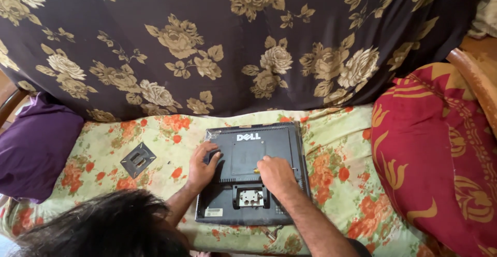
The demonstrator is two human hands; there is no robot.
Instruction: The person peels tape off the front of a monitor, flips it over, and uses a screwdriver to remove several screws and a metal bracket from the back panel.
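A dark grey flat monitor [253, 148] lies face down on a floral sheet, its back panel up. My left hand [202, 166] rests flat on the left part of the back panel, fingers spread a little. My right hand [275, 175] is closed around a thin tool with a yellowish part [256, 171], its tip against the middle of the panel. A pale metal mount bracket [250, 197] sits in a recess near the monitor's lower edge. A square dark cover plate [137, 159] lies loose on the sheet to the left.
A dark cloth with beige roses [233, 44] hangs behind. A purple cushion [36, 148] lies at the left and a red and gold cushion [440, 158] at the right. My dark hair [103, 226] fills the lower left.
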